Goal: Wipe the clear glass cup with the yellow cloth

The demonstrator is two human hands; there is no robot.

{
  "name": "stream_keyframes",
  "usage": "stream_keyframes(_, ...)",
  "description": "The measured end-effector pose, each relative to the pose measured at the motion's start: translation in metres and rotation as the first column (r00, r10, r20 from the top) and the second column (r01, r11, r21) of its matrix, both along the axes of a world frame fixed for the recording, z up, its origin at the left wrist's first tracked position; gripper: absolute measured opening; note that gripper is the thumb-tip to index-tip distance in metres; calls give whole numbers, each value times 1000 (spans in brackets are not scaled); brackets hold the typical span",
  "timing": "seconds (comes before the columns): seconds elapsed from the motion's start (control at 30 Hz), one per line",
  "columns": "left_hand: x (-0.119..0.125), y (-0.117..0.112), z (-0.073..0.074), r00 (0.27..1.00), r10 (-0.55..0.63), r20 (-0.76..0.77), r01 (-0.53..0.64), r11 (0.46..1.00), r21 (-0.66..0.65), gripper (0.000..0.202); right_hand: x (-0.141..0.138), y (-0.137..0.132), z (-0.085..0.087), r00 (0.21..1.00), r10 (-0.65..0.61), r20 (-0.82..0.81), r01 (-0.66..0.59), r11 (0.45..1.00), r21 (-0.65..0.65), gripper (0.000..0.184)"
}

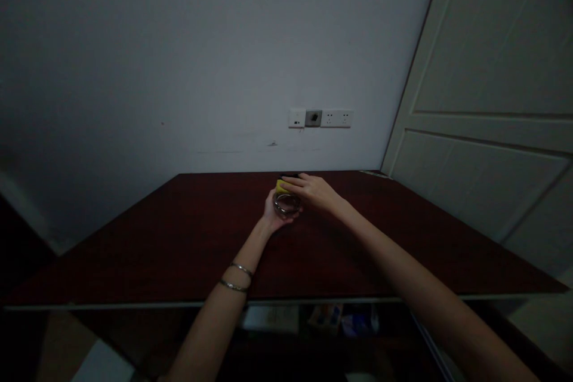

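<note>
A small clear glass is held over the far middle of the dark red table. My left hand is closed around it from the left and below. Against the glass's upper side sits a yellow sponge with a dark face, and my right hand has its fingers closed over it. Those fingers hide much of the sponge. Dim light and small size leave the glass's exact shape unclear.
The dark red tabletop runs back to a pale wall with sockets. A panelled white door stands at right. Under the front edge, a shelf holds a blue packet and other items.
</note>
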State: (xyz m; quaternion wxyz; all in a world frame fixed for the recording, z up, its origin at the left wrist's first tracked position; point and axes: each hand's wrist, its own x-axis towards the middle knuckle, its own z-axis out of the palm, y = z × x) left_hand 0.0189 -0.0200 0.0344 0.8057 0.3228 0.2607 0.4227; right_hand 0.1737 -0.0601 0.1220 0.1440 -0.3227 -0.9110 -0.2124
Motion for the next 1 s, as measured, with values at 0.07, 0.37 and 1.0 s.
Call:
stream_keyframes(0.07,1,0,0,1000,11,-3,-11,1000,3,65,0,0,-1,1000,-10,6,10,1000,-7,47)
stream_keyframes(0.37,5,7,-5,975,221,32,-221,975,21,49,-12,-15,-10,965,-262,19,263,963,-52,46)
stream_keyframes(1.0,16,2,-8,795,576,190,-596,800,68,34,-54,-57,-31,883,-464,-72,440,872,-214,26)
